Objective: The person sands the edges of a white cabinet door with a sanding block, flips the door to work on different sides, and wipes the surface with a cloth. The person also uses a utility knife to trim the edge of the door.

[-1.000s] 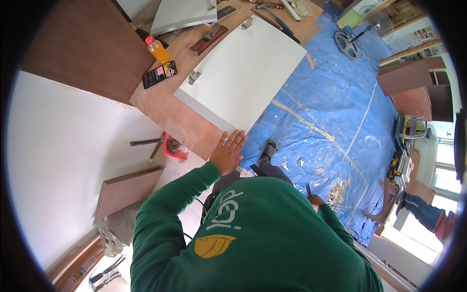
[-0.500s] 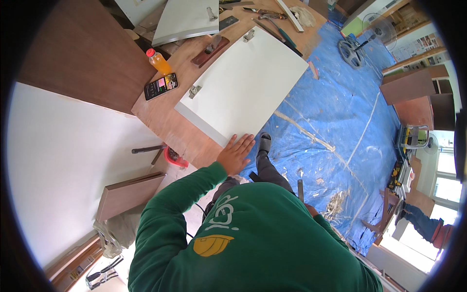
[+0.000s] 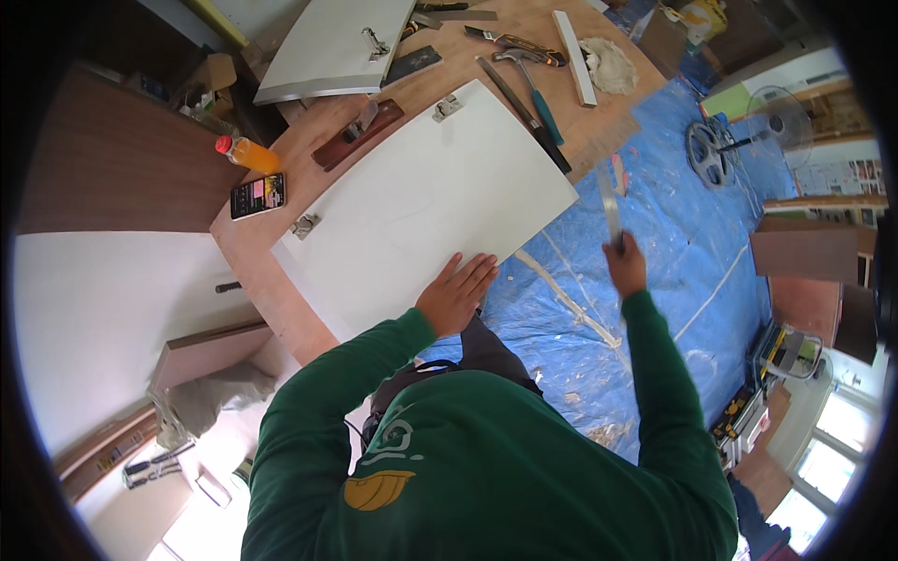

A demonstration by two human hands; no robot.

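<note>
A white cabinet door panel [image 3: 402, 196] with two metal hinges lies on the wooden work table. My left hand [image 3: 456, 297] rests flat on the panel's near right edge, fingers stretched out. Out over the blue sheet, to the right of the panel, my right hand [image 3: 625, 266] is closed round the dark grip of a long, flat metal tool [image 3: 609, 201]. That tool points away from me, clear of the panel; motion blurs it, so I cannot tell its exact kind.
A claw hammer [image 3: 535, 98], a utility knife [image 3: 519, 45], a wooden hand plane [image 3: 357, 136] and a white strip [image 3: 573, 58] lie past the panel. A juice bottle [image 3: 248, 154] and phone [image 3: 258, 195] sit at left. A fan [image 3: 776, 124] stands far right.
My right hand has come up from beside my body and reached forward with the metal tool. My left hand still lies on the panel's edge. My view has shifted.
</note>
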